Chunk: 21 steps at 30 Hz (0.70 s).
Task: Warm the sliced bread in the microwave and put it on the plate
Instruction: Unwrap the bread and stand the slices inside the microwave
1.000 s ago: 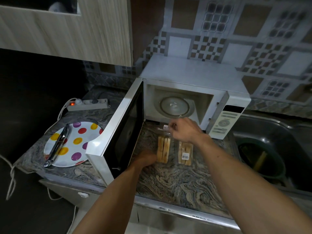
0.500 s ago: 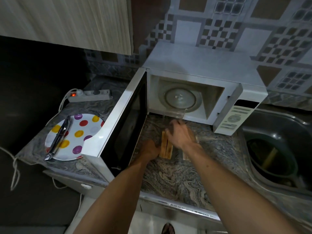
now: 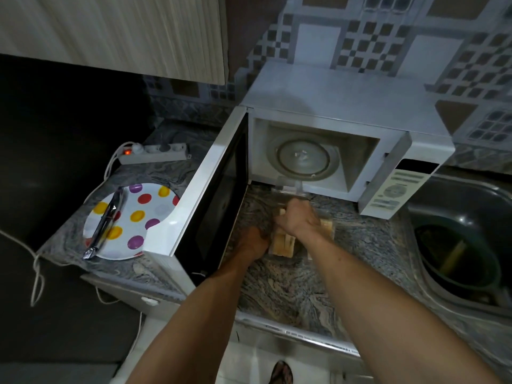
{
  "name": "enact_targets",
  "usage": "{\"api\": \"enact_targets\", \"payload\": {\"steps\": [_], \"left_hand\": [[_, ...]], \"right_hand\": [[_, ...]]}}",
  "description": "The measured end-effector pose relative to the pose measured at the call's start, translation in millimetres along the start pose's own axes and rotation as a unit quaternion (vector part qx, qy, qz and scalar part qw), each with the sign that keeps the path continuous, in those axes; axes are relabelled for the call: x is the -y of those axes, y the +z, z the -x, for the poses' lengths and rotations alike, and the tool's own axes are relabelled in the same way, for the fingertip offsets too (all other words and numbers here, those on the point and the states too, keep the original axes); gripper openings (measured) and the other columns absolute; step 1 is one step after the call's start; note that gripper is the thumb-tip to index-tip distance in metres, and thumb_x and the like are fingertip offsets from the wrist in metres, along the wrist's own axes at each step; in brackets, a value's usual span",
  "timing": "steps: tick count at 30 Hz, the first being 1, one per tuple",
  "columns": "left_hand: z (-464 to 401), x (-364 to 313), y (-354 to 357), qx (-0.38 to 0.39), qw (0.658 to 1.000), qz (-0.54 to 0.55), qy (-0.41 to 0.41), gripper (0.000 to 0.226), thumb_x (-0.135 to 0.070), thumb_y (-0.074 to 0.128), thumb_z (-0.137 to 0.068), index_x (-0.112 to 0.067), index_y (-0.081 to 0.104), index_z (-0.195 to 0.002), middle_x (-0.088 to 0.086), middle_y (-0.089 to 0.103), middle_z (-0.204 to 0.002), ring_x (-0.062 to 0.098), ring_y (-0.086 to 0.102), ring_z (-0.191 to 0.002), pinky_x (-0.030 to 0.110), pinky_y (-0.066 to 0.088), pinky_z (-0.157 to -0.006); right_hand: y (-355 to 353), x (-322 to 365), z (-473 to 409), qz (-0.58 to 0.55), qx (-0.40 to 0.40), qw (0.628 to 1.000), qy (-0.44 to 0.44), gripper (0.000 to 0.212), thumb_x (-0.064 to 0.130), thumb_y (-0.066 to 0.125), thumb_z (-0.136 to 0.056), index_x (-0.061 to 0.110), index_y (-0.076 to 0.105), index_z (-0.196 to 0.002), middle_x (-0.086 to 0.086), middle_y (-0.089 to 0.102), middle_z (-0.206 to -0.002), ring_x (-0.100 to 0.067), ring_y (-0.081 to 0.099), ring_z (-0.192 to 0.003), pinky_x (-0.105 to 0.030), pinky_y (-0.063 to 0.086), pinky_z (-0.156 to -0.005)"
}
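Sliced bread (image 3: pixel 282 242), tan stack in clear plastic wrap, sits on the grey marbled counter (image 3: pixel 291 286) in front of the white microwave (image 3: pixel 346 106), door (image 3: pixel 205 189) swung open, glass turntable (image 3: pixel 304 157) bare. Left hand (image 3: pixel 253 242) grips the stack's left side. Right hand (image 3: pixel 297 220), directly above the bread, pinches the clear wrap. White polka-dot plate (image 3: pixel 138 217) left of the door, metal tongs (image 3: pixel 104 225) on it.

glossy white microwave (image 3: pixel 340 98); veined stone counter (image 3: pixel 285 289) (polished); dull steel sink (image 3: pixel 471 189); clear plastic bread bag (image 3: pixel 288 187)
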State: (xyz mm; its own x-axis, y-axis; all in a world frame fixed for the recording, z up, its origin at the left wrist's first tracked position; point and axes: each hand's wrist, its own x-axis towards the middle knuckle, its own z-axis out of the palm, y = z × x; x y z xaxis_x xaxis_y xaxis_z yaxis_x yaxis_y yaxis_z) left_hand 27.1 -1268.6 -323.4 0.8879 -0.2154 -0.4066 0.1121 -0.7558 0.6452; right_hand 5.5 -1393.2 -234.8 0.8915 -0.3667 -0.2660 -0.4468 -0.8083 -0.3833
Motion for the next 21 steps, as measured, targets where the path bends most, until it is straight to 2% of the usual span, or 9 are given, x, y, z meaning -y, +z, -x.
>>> {"api": "enact_targets", "payload": {"steps": [2,3,7,11,14,17,21], "left_hand": [[0.9,-4.6,-2.7,-0.024,0.999,-0.028,-0.001,0.041,-0.034,0.064,-0.087,-0.006,0.067,-0.117,0.017,0.063,-0.124,0.031,0.060,-0.114,0.032,0.049,-0.096],[0.5,-7.1,-3.4,-0.032,0.999,-0.042,-0.001,0.042,-0.032,0.065,-0.086,-0.006,0.065,-0.119,0.017,0.061,-0.127,0.031,0.059,-0.116,0.032,0.048,-0.097],[-3.0,-9.8,-3.4,-0.035,0.996,-0.085,0.008,0.037,-0.028,0.061,-0.091,-0.006,0.065,-0.121,0.018,0.060,-0.130,0.034,0.057,-0.118,0.033,0.048,-0.095],[-4.2,-12.1,-4.4,-0.041,0.993,-0.112,0.006,0.043,-0.032,0.057,-0.091,-0.006,0.062,-0.124,0.019,0.057,-0.133,0.035,0.055,-0.120,0.037,0.048,-0.098],[-10.0,-14.5,-1.6,-0.047,0.987,-0.151,0.019,0.060,-0.044,0.055,-0.082,-0.008,0.058,-0.129,0.019,0.050,-0.138,0.036,0.047,-0.126,0.043,0.043,-0.105],[-17.2,-12.3,2.1,-0.046,0.983,-0.174,0.023,0.077,-0.047,0.054,-0.082,-0.007,0.037,-0.146,0.020,0.030,-0.152,0.036,0.030,-0.139,0.045,0.030,-0.115],[-28.2,-8.8,4.5,-0.012,0.977,-0.206,0.044,0.077,-0.043,0.048,-0.092,-0.011,0.015,-0.154,0.017,0.007,-0.162,0.036,0.006,-0.149,0.048,0.010,-0.121]], "right_hand": [[-15.2,-1.4,1.6,0.008,0.018,1.000,-0.007,0.040,0.048,0.070,-0.082,0.012,0.071,-0.099,-0.008,0.066,-0.110,-0.026,0.062,-0.091,-0.030,0.049,-0.075],[-24.2,-2.6,3.6,0.023,0.025,0.999,-0.011,0.048,0.053,0.070,-0.079,0.013,0.071,-0.104,-0.008,0.065,-0.113,-0.027,0.062,-0.095,-0.030,0.050,-0.077],[-54.3,-12.7,14.1,0.055,0.054,0.997,-0.011,0.054,0.057,0.069,-0.077,0.015,0.071,-0.111,-0.007,0.065,-0.110,-0.024,0.061,-0.093,-0.030,0.051,-0.072],[-78.8,-27.4,24.3,0.018,0.061,0.998,-0.002,0.040,0.047,0.075,-0.072,0.020,0.076,-0.103,-0.004,0.071,-0.101,-0.020,0.068,-0.083,-0.034,0.061,-0.071],[-94.6,-36.4,29.1,-0.024,0.068,0.997,0.005,0.032,0.037,0.077,-0.074,0.021,0.076,-0.102,-0.002,0.072,-0.092,-0.018,0.071,-0.074,-0.031,0.061,-0.058],[-109.9,-41.8,30.5,-0.029,0.076,0.997,0.010,0.027,0.030,0.075,-0.078,0.020,0.076,-0.104,-0.002,0.073,-0.088,-0.019,0.072,-0.074,-0.033,0.063,-0.060],[-120.4,-49.5,18.8,-0.014,0.059,0.998,0.033,0.024,0.030,0.075,-0.079,0.015,0.075,-0.097,-0.004,0.071,-0.086,-0.022,0.072,-0.072,-0.036,0.063,-0.063]]}}
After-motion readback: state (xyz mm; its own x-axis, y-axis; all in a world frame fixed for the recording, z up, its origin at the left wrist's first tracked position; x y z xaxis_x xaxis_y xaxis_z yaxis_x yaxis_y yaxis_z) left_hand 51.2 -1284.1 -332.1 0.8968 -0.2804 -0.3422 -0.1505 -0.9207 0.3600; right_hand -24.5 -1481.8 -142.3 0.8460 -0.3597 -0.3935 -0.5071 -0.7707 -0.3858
